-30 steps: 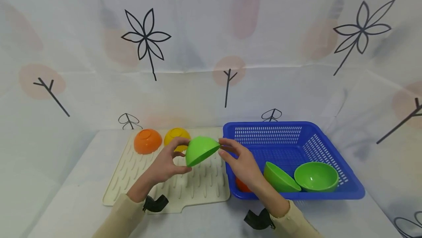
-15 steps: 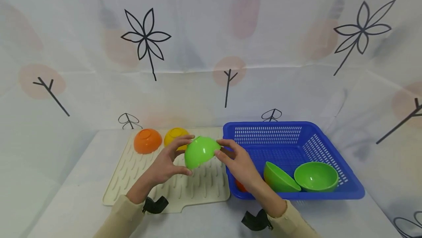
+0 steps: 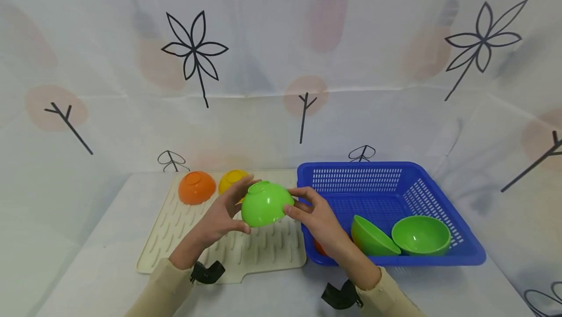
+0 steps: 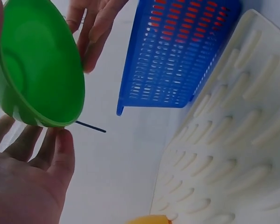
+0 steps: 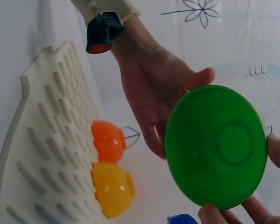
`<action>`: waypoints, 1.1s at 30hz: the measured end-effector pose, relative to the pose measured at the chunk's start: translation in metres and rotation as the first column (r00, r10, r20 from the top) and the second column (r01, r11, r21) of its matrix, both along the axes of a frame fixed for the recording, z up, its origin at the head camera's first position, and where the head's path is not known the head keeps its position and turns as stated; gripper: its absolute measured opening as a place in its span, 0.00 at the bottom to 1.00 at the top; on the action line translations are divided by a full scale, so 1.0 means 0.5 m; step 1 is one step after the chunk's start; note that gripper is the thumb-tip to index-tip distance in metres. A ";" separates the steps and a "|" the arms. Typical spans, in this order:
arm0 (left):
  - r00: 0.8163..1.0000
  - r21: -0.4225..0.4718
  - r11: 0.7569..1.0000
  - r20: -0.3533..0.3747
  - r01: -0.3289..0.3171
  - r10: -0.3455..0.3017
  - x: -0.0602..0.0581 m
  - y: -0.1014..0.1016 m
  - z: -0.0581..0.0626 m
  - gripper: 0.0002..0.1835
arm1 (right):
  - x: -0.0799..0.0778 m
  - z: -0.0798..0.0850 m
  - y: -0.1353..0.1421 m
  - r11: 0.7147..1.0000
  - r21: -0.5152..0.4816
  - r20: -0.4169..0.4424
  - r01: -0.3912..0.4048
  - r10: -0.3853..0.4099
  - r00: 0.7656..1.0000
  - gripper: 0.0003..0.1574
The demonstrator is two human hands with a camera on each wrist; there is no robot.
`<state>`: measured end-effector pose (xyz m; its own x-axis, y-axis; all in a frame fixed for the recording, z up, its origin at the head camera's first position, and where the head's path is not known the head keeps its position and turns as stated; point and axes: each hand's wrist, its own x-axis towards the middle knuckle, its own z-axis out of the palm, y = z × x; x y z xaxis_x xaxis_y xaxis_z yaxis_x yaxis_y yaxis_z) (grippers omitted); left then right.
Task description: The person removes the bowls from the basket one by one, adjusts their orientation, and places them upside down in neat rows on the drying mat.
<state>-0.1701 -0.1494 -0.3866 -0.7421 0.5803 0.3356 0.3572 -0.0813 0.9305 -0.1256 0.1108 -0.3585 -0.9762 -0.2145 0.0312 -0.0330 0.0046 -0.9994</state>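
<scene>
"Green bowl [image 3: 267, 206], held up in mid-air. What's it over, from where you're standing?"

"Start big. Under everything there's the white tabletop [image 3: 101, 248]. Blue basket [image 3: 360, 165] on the right, and beside it, to the left, that cream ribbed board [image 3: 254, 263]. Going by the head view, the bowl hangs over the right-hand part of the board, not touching it. How high, I can't tell."

"Who's got it?"

"Both hands. The left hand [image 3: 221, 218] grips its left side, the right hand [image 3: 319, 220] pinches the right. So neither is nearer; it lies squarely between them. And being round, it has no long axis to speak of."

"What about the bowls already down there?"

"An orange bowl [image 3: 196, 188] and a yellow bowl [image 3: 231, 179], both bottom-up at the board's far edge. The yellow one's partly behind the left fingers from up here."

"Then what does it all hang on?"

"Which way the mouth faces, I'd judge. Both wrist views see into the hollow, so it points downward, with a bit of a lean. That tilt against the board matters most."

"Any finer detail?"

"Left thumb [image 3: 239, 227] low by the rim, right thumb [image 3: 292, 211] against the outer wall. And the little foot ring [image 3: 262, 186], uppermost."
</scene>
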 end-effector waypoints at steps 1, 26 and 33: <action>1.000 -0.002 1.000 0.027 0.007 -0.007 -0.001 -0.001 -0.001 0.57 | 0.000 0.000 0.000 1.000 -0.010 0.002 -0.009 0.009 1.000 0.32; 0.991 -0.204 0.971 -0.066 -0.125 0.114 0.002 -0.014 -0.008 0.52 | 0.024 -0.024 -0.056 0.981 0.167 -0.273 0.094 -0.046 0.961 0.37; 0.971 -0.270 0.934 -0.094 -0.235 0.218 -0.005 -0.020 -0.016 0.53 | 0.024 -0.041 -0.103 0.954 0.267 -0.288 0.138 -0.057 0.956 0.42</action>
